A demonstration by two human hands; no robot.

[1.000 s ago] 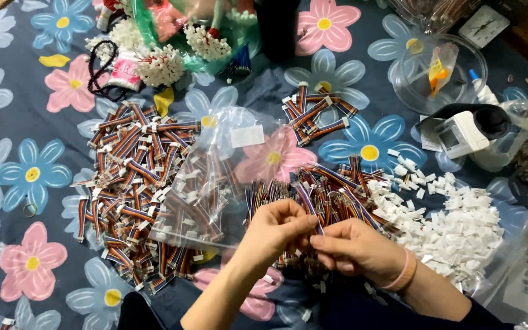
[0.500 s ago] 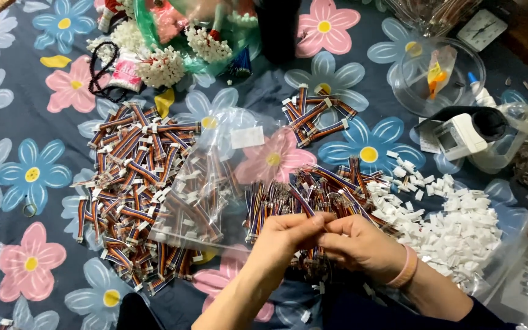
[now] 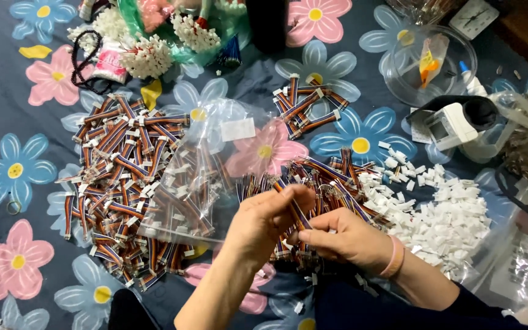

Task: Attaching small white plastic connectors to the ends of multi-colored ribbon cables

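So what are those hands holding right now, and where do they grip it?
One short multicoloured ribbon cable, pinched between the left hand and right hand around its lower part; exact finger contact is hidden.

Glossy clear plastic bag [image 3: 197, 177] — matt floral cloth [image 3: 25, 110] beneath.

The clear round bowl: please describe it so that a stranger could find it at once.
Look at the flowered cloth, top right corner. The bowl sits there, above the white device. Alone among its neighbours it is see-through, with a small orange packet inside.
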